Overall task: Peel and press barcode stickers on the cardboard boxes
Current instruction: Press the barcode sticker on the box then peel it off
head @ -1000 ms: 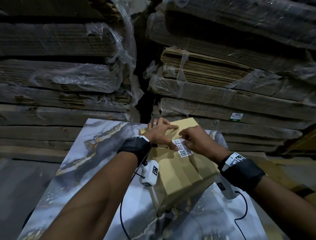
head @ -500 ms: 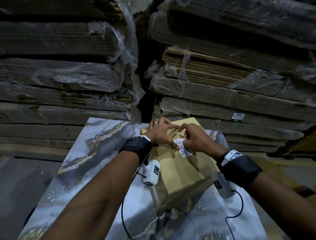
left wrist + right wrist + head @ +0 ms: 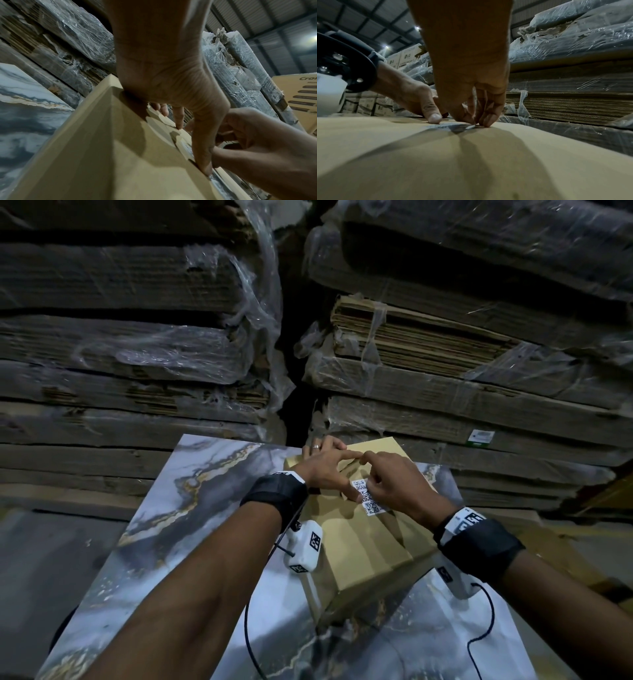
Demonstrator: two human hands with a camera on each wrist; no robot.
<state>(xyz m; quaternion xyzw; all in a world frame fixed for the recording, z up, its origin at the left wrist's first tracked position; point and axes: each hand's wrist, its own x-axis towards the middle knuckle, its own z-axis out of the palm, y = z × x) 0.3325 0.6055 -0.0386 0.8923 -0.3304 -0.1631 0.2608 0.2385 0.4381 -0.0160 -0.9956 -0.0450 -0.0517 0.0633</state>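
Note:
A tan cardboard box [image 3: 359, 546] lies on the marble-patterned table [image 3: 191, 508]. A white barcode sticker [image 3: 369, 497] lies on its top face. My left hand [image 3: 329, 470] is spread flat on the box, and its thumb [image 3: 434, 117] presses down at the sticker's left edge. My right hand [image 3: 385, 484] is bent over the sticker's right side. In the right wrist view its bunched thumb and fingertips [image 3: 485, 121] pinch the sticker's [image 3: 452, 125] edge down against the cardboard. The right hand covers part of the sticker.
Tall stacks of flattened cardboard wrapped in plastic film [image 3: 445, 354] [image 3: 120, 354] stand right behind the table. Camera cables [image 3: 486, 621] hang from both wrists over the tabletop. Printed cartons [image 3: 406, 56] stand farther off.
The right hand has brought the sticker down flatter onto the box top. The left hand has stayed spread on the box with its thumb at the sticker.

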